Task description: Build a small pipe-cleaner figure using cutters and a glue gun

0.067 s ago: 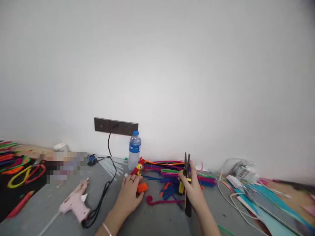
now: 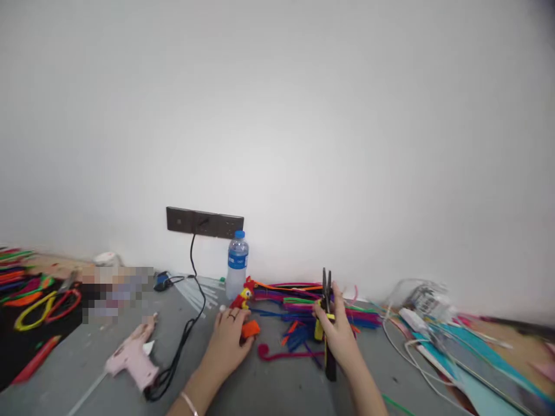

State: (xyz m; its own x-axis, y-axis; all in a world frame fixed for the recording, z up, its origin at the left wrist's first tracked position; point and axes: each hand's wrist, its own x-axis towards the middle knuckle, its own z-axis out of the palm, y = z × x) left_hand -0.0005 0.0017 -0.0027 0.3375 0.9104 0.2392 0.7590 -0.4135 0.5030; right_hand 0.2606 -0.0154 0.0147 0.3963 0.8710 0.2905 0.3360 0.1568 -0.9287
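Note:
My right hand [image 2: 340, 329] is closed around long-nose pliers [image 2: 327, 289] with yellow-and-black handles, their dark jaws pointing away from me and slightly parted. My left hand [image 2: 229, 338] curls low over the table around a small red-and-yellow chicken figure [image 2: 245, 293]. The chicken's head shows beyond my fingers, while its lower part is hidden by the hand. An orange piece [image 2: 250, 329] sticks out between my thumb and forefinger. Between my hands lies a dark red pipe cleaner [image 2: 290, 356] with a coiled end. Short blue pieces [image 2: 298, 337] are beside the pliers.
A water bottle [image 2: 237, 266] stands behind my left hand, near a wall socket strip [image 2: 203, 223]. Farther left are a pink glue gun [image 2: 132, 359] with a black cord and scissors [image 2: 47, 309]. Pipe cleaners [image 2: 303, 300] lie along the wall; white cables [image 2: 411, 352] curl at right.
My right hand has shifted very slightly left with the pliers. My left hand and the chicken figure look almost still.

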